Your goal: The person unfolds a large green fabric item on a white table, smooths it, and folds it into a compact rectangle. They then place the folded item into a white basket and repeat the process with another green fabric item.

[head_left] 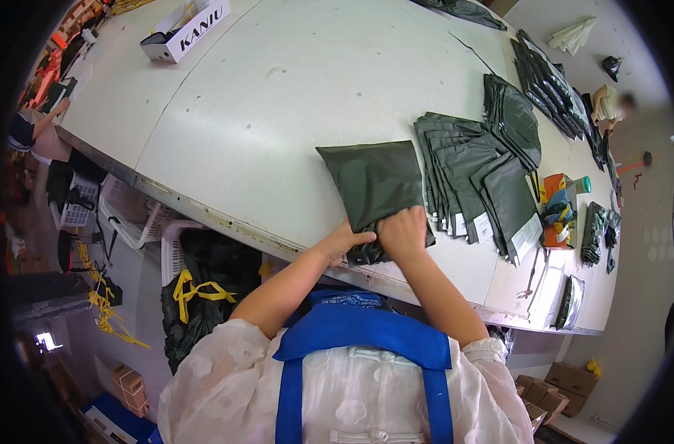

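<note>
A dark green plastic mailer bag (374,177) lies on the white table (263,140) in front of me, its body smooth and slightly puffed. Its near end is bunched and creased at the table's edge. My left hand (344,240) grips that end from the left, thumb on top and the other fingers mostly hidden. With fingers curled in, my right hand (402,235) closes on the same end from the right. Just right of the bag, a fanned stack of flat dark green bags (455,170) with white labels lies on the table.
A white box (185,37) stands at the far left. More dark packages (551,85) lie along the right side, near an orange container (557,214) and a green-lidded jar (582,185). Below the left edge are white baskets (133,211) and a black-lined bin (211,266). Other people are at both sides.
</note>
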### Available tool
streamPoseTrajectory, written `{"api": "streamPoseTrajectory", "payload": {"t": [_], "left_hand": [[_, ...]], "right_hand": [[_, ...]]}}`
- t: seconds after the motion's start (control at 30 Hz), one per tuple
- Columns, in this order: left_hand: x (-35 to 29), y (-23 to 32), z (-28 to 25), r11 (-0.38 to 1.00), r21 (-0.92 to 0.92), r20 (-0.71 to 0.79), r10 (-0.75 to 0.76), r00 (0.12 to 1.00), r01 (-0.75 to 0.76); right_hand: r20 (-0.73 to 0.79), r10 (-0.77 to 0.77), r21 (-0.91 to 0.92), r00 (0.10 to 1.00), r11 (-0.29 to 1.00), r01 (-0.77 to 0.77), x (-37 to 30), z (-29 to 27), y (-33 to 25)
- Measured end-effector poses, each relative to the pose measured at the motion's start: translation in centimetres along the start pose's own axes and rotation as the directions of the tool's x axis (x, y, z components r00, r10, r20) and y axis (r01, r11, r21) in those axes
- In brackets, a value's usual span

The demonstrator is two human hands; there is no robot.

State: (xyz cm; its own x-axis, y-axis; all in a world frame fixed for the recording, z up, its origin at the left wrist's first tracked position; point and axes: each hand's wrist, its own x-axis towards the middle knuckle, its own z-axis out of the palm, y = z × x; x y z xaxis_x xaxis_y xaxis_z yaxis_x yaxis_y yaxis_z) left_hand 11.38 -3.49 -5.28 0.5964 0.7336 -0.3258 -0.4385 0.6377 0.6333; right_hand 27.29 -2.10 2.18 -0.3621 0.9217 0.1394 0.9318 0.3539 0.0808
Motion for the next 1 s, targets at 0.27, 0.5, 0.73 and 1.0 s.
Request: {"api": "streamPoseTrajectory", "payload": {"t": [0.27,0.5,0.73,1.0], "left_hand": [[-1.8,-0.1,-0.2,0.998,0.057,-0.172,0.048,0.984,-0.038],[-2.2,0.2,-1.2,1.000,0.026,-0.178,0.011,0.984,-0.006],[-1.4,-1.4,-2.8,0.977,0.206,-0.188,0.100,0.977,-0.061],[-1.9,0.7,1.1,0.975,0.177,-0.342,0.187,0.921,-0.133]], "right_hand": [[0.140,0.067,0.604,0.988,0.785,-0.139,1.3,4.8,3.2],[0.131,-0.082,0.543,0.988,0.840,-0.002,2.5,5.8,1.8],[-0.006,-0.082,0.306,0.997,0.949,0.080,3.4,6.0,-0.2],[0.090,-0.113,0.402,0.989,0.913,0.068,3.8,12.1,0.4]]}}
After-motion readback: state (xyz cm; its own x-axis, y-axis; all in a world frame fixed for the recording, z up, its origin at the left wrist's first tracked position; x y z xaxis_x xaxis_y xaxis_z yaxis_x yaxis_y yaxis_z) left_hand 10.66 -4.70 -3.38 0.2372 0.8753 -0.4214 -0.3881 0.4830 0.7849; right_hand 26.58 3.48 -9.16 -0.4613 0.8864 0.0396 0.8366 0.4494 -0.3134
